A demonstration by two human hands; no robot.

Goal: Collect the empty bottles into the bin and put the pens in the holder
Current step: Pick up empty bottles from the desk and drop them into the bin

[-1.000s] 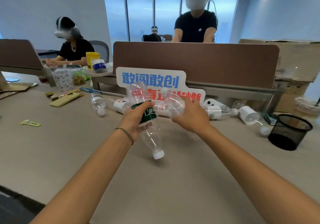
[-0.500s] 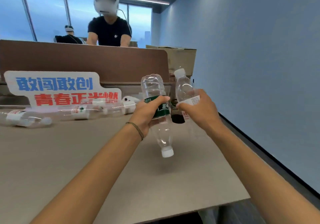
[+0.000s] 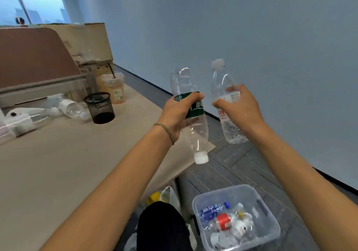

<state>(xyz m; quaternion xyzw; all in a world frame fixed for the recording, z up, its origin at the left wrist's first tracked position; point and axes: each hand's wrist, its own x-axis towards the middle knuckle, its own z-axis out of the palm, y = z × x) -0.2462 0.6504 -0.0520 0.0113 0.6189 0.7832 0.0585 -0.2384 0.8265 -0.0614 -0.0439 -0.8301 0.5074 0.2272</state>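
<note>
My left hand (image 3: 179,112) grips an empty green-labelled bottle (image 3: 191,115) upside down, its white cap pointing at the floor. My right hand (image 3: 239,107) grips a second empty bottle (image 3: 224,103) with a red and white label, cap up. Both bottles hang in the air past the desk's right edge. A clear plastic bin (image 3: 257,202) stands on the floor below, with several crushed bottles in it. A black mesh pen holder (image 3: 99,107) stands on the desk at the left. More empty bottles (image 3: 68,106) lie beside it. No pens are in view.
A beige desk (image 3: 58,163) fills the lower left, with a brown divider (image 3: 33,55) and cardboard boxes behind it. A lidded drink cup (image 3: 114,88) stands behind the holder. A plastic bag (image 3: 168,194) lies by the desk leg. A blue wall runs along the right.
The view has swung right and down, away from the desk and the people. Both hands carried their bottles past the desk edge, and the bin on the floor has come into view.
</note>
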